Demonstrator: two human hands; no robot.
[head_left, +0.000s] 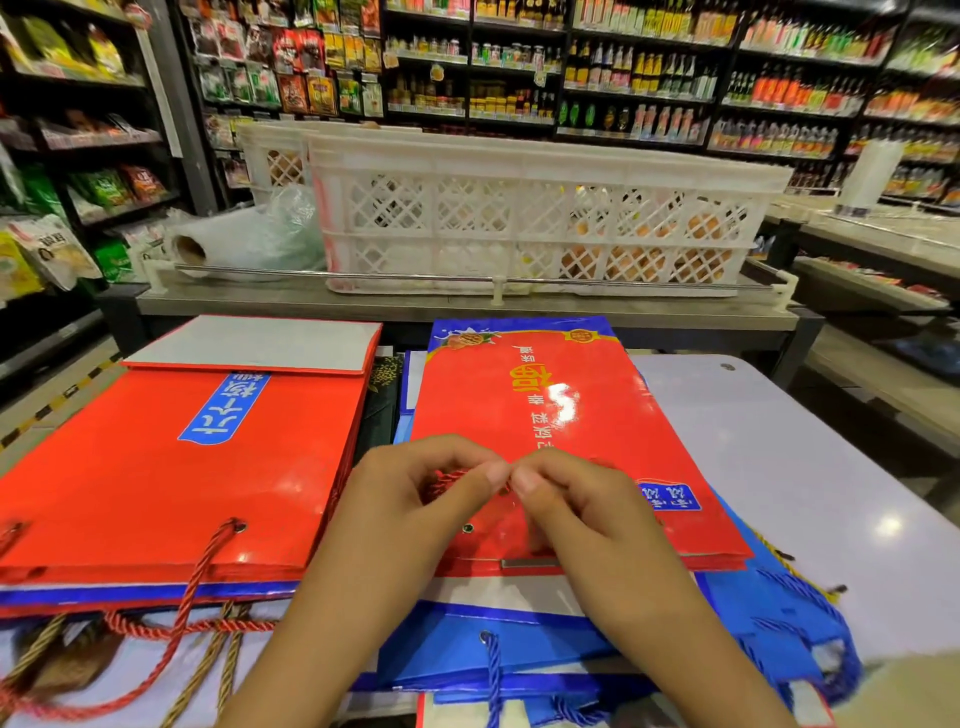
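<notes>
- A person's left hand (410, 493) and right hand (582, 499) meet thumb to thumb over a flat red gift bag (545, 405), which lies on a stack of bags just in front of the white crate (519, 208) of a shop display.
- Both hands are curled. The left pinches a twisted red cord (447, 480) between thumb and fingertips, and the right closes on the same cord, though its own fingers hide most of that hold.
- The cord sits bunched at the end of the bag farthest from the crate, just above a small metal eyelet (467, 528) in the bag's face.
- The cord looks light, soft and limp. It is likely to flop and fray at a cut end, so a grip close to its tip should give the most control for threading or knotting.
- The bag looks like glossy card, light, stiff when flat and probably slippery. Pressing near the eyelet would steady it without creasing the face.
- Blue bags (519, 639) lie under the red one, farther from the crate.
- A second stack of red bags (182, 467) with rope handles lies alongside, at the same distance from the crate.
- Both stacks rest on a pale table (805, 467).
</notes>
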